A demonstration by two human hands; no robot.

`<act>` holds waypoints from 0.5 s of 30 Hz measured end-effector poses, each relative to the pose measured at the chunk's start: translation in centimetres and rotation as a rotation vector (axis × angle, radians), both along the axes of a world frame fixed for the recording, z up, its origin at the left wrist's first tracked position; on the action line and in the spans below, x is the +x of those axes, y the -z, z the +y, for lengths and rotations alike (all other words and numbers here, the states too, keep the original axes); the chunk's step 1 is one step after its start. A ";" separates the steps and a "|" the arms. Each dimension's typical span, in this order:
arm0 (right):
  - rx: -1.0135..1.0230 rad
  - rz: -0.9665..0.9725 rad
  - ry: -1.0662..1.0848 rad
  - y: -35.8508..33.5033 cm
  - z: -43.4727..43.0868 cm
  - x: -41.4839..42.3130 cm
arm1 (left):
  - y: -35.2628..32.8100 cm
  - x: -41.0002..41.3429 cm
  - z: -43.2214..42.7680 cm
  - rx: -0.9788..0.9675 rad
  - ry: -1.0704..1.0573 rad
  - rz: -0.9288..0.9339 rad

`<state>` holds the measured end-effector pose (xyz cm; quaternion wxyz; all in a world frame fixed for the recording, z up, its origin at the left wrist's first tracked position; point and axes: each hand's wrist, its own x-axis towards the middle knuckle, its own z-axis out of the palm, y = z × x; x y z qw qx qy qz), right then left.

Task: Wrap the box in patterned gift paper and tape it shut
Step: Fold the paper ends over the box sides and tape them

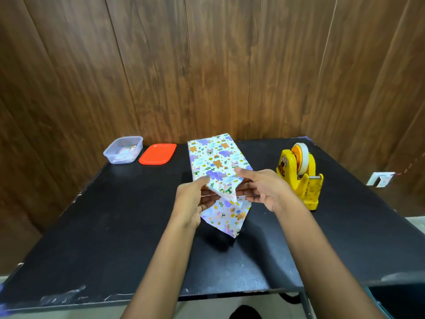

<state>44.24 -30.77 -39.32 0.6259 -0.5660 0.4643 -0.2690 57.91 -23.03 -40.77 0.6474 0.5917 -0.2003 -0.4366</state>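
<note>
A box wrapped in white gift paper with animal prints [216, 157] lies lengthwise in the middle of the black table [115, 215]. Its near end is folded into a pointed flap [226, 215] that spreads toward me on the table. My left hand [195, 199] pinches the left fold of that end. My right hand [259, 187] presses the right fold inward, thumb on top of the box. The box itself is hidden under the paper. A yellow tape dispenser [301, 178] with a white roll stands to the right of my right hand.
At the back left stand a clear plastic container [123, 149] and its orange lid [157, 154]. A wood-panelled wall rises right behind the table. The table's front edge runs close to me.
</note>
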 end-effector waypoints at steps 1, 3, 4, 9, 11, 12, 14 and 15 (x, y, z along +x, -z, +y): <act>0.032 -0.025 0.020 0.3 -0.2 0.2 | 0.1 -0.1 -0.1 -0.014 -0.024 0.040; 0.083 -0.058 0.060 1.1 -0.5 0.5 | 0.4 -0.1 -0.1 -0.059 -0.081 0.148; 0.090 -0.074 0.079 1.4 -0.6 0.5 | 0.6 -0.1 -0.1 -0.081 -0.105 0.190; 0.060 -0.109 0.078 2.7 -0.2 0.0 | 1.7 -1.4 0.0 -0.171 -0.150 0.160; 0.060 -0.068 0.061 2.5 0.3 -0.3 | 1.8 -1.9 0.0 -0.202 -0.151 0.152; 0.071 -0.045 0.054 2.5 0.5 -0.6 | 1.9 -2.2 -0.1 -0.204 -0.157 0.155; 0.099 -0.049 0.014 2.6 0.9 -1.4 | 2.0 -2.3 -0.3 -0.199 -0.183 0.160; 0.105 -0.077 -0.019 2.8 1.2 -1.8 | 2.0 -2.2 -0.3 -0.196 -0.185 0.165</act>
